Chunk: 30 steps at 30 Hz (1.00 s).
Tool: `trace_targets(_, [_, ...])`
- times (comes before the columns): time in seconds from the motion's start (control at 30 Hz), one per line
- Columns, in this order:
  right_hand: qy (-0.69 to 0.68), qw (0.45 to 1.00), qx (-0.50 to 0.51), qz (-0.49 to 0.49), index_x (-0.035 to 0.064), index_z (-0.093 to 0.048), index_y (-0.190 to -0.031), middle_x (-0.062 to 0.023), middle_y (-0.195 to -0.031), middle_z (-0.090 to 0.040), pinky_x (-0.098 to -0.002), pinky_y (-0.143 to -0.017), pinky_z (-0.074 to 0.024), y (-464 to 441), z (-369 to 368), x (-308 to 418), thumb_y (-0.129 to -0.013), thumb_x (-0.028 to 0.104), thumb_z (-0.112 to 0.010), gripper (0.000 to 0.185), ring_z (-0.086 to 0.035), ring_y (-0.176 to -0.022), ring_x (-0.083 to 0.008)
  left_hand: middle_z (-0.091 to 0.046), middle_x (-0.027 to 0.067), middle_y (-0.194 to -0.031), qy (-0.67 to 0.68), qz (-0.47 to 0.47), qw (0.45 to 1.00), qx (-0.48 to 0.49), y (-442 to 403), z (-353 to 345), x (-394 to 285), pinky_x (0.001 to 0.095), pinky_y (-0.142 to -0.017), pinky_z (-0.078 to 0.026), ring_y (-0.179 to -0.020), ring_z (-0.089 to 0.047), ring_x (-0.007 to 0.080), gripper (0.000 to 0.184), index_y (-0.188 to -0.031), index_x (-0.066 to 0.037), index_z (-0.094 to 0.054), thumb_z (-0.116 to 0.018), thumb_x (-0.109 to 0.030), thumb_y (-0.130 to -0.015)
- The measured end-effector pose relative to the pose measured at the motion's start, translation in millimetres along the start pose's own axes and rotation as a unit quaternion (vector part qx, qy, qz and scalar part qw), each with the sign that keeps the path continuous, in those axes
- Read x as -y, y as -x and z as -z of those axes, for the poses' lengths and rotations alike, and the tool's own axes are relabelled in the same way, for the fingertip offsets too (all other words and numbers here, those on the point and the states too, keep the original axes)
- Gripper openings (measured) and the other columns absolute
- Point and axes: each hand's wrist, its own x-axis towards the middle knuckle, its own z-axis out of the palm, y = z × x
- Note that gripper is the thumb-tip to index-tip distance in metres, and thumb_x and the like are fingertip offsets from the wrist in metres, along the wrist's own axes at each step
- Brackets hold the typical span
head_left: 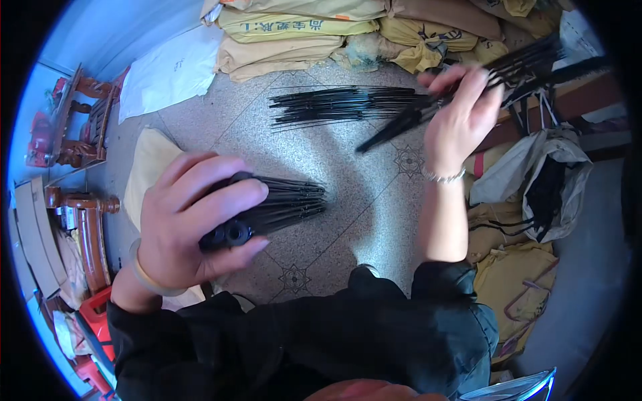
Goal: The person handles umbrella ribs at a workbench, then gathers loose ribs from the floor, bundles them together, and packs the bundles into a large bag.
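My left hand (200,217) is wrapped round a bundle of thin black rods (291,200), whose round black ends show between thumb and fingers and whose rods point right. My right hand (461,110), with a bracelet at the wrist, is closed on another black bundle (521,67), which runs from upper right down to a dark tip at lower left; it is partly blurred. Between and beyond my hands, a pile of black rods (341,105) lies flat on the speckled floor (334,250).
Stacked yellow and tan sacks (287,27) line the back. A white sack (167,73) lies at back left, near wooden furniture (90,120). At right are a white bag (515,174) and a tan sack (511,281). A red stool (97,317) stands at lower left.
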Motion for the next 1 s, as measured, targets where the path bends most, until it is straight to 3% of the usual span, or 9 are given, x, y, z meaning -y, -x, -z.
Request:
trace_targets(0.07, [-0.031, 0.998, -0.035, 0.041, 0.0045, -0.04, -0.086, -0.004, -0.072, -0.049, -0.0348, -0.064, -0.0522, -31.1, -11.9, -17.7, -0.1, 0.022, -0.037, 0.023, -0.048, -0.059, -0.0126, -0.058, 0.0166, -0.102, -0.001, 0.006, 1.0, 0.008, -1.1, -1.5, 1.8, 0.0413, -0.076, -0.047, -0.087, -0.057, 0.0355, 0.044, -0.102, -0.005, -0.059, -0.071, -0.035, -0.072])
trace_targets(0.4, [-0.229, 0.795, -0.404, -0.392, -0.0028, -0.042, -0.104, -0.0076, -0.077, -0.053, -0.0376, -0.062, -0.0527, 29.4, 42.4, -301.7, -0.097, 0.035, -0.042, 0.038, -0.051, -0.063, -0.0192, -0.062, 0.0129, -0.096, 0.027, 0.047, 0.998, -0.02, -7.3, -4.1, 1.5, 0.0359, -0.067, -0.05, -0.078, -0.059, 0.0307, 0.04, -0.096, -0.008, -0.065, -0.076, -0.033, -0.067])
trace_targets(0.57, [0.144, 0.891, -0.006, -0.43, -0.0087, -0.036, -0.131, -0.0152, -0.126, -0.051, -0.0329, -0.098, -0.0404, 91.9, 54.3, -264.2, -0.088, 0.04, -0.06, 0.069, -0.051, -0.112, -0.0241, -0.063, 0.0127, -0.098, 0.025, 0.062, 0.997, -0.028, -9.7, -4.5, 3.7, 0.0332, -0.066, -0.051, -0.079, -0.06, 0.0289, 0.037, -0.096, -0.009, -0.066, -0.075, -0.034, -0.069])
trace_targets(0.6, [-0.009, 0.888, 0.125, -0.443, -0.0052, -0.015, -0.142, -0.0202, -0.143, -0.029, -0.0355, -0.103, -0.0359, 112.0, 42.0, -235.6, -0.08, 0.035, -0.07, 0.092, -0.039, -0.127, -0.0267, -0.063, 0.0127, -0.098, 0.02, 0.07, 0.997, -0.03, -11.2, -4.6, 5.4, 0.0332, -0.066, -0.051, -0.079, -0.06, 0.0289, 0.037, -0.096, -0.009, -0.066, -0.075, -0.034, -0.069])
trace_targets(0.7, [-0.159, 0.773, 0.573, -0.221, 0.0015, -0.015, -0.143, -0.0169, -0.145, -0.025, -0.0447, -0.112, -0.0185, 117.7, -16.4, -83.6, -0.039, 0.038, -0.092, 0.134, -0.022, -0.136, -0.0305, -0.062, 0.0157, -0.101, 0.045, 0.078, 0.995, -0.039, -14.3, -4.0, 6.6, 0.0358, -0.071, -0.054, -0.084, -0.061, 0.0313, 0.032, -0.097, -0.009, -0.066, -0.074, -0.028, -0.072])
trace_targets(0.8, [-0.175, 0.751, 0.627, -0.107, 0.0005, -0.018, -0.141, -0.0166, -0.139, -0.035, -0.0424, -0.11, -0.0245, 151.7, -36.6, -72.2, -0.04, 0.038, -0.092, 0.131, -0.03, -0.132, -0.0307, -0.056, 0.0232, -0.112, 0.087, 0.018, 0.962, -0.257, -3.7, -28.3, 12.1, 0.0396, -0.071, -0.055, -0.087, -0.062, 0.0345, 0.041, -0.108, -0.008, -0.061, -0.075, -0.024, -0.073])
trace_targets(0.87, [-0.257, 0.594, 0.565, -0.512, -0.0003, -0.021, -0.139, -0.0157, -0.132, -0.043, -0.039, -0.103, -0.0349, 197.8, -33.3, -116.5, -0.047, 0.031, -0.091, 0.121, -0.044, -0.122, -0.0275, -0.042, 0.0305, -0.126, 0.333, 0.043, 0.907, -0.255, 14.4, -37.1, 19.9, 0.0484, -0.087, -0.049, -0.105, -0.055, 0.0379, 0.081, -0.136, -0.013, -0.032, -0.079, -0.02, -0.071])
trace_targets(0.93, [-0.224, 0.656, 0.605, -0.392, -0.0004, -0.029, -0.136, -0.0142, -0.124, -0.049, -0.0351, -0.096, -0.0417, 202.1, -30.7, -121.9, -0.057, 0.019, -0.086, 0.099, -0.053, -0.109, -0.0234, -0.032, 0.0286, -0.136, 0.527, 0.077, 0.788, -0.31, 41.9, -87.7, 25.0, 0.0512, -0.1, -0.037, -0.123, -0.041, 0.0385, 0.117, -0.145, -0.017, -0.002, -0.086, -0.02, -0.063])
trace_targets(1.0, [-0.221, 0.674, 0.598, -0.372, 0.0002, -0.034, -0.133, -0.0142, -0.124, -0.05, -0.0355, -0.099, -0.0387, 217.7, -24.9, -146.7, -0.068, 0.02, -0.079, 0.081, -0.052, -0.111, -0.0237, -0.038, 0.0227, -0.135, 0.537, 0.171, 0.761, -0.32, 76.3, -178.2, 34.6, 0.0453, -0.101, -0.037, -0.122, -0.044, 0.0333, 0.119, -0.144, -0.012, -0.009, -0.088, -0.029, -0.056])
